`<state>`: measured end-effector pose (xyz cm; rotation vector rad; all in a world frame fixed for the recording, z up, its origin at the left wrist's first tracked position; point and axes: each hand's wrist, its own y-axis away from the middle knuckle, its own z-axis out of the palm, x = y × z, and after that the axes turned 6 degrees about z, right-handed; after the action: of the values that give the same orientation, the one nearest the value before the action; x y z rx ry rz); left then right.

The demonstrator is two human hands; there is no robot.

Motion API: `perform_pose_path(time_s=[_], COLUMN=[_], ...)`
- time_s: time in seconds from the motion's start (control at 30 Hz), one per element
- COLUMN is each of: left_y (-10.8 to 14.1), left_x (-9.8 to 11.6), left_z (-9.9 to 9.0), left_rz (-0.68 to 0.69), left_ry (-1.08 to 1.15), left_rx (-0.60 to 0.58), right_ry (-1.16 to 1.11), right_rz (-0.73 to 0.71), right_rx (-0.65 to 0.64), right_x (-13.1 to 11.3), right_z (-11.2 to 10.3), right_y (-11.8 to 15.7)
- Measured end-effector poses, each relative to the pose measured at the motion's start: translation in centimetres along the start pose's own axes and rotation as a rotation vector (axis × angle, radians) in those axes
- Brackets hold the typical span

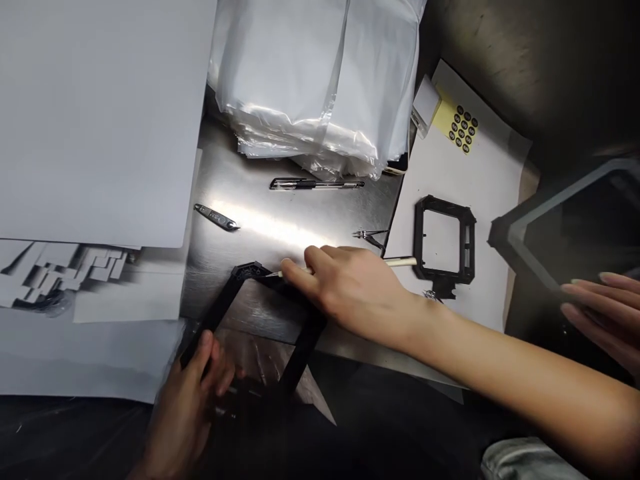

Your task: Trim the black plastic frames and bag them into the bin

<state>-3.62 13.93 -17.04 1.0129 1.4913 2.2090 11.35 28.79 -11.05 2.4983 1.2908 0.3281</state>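
The right hand (355, 290) was clenched on a thin pick (400, 262) with a pale handle, and its sharp tip was at a corner of a black frame (223, 315). The left hand (184, 407) was grasping the lower side of that frame, which lay at the edge of the steel bench (320, 220). To do this well, one hand had to hold the frame very still while the fingers stayed close to the tip, so the pick would not slip. A pen (316, 184), a small blade (215, 217) and tweezers (370, 237) lay close by. A second black frame (419, 237) sat on white paper (500, 167), near a yellow sheet of round black stickers (463, 127). Another person's fingers (600, 307) showed at the far right.
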Motion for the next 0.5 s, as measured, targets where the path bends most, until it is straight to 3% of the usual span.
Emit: perform_pose_path(time_s=[0.2,0.5], left_y=[0.0,-0.2], left_x=[0.4,0.1], left_z=[0.1,-0.2], left_rz=[-0.008,-0.013], left_ry=[-0.057,-0.018], left_rx=[-0.013,-0.053], right_ry=[0.083,0.088], right_rz=[-0.108,-0.139], right_rx=[-0.02,-0.092], right_x=[-0.2,-0.7], right_z=[-0.8,-1.4], right_y=[-1.2,-2.0])
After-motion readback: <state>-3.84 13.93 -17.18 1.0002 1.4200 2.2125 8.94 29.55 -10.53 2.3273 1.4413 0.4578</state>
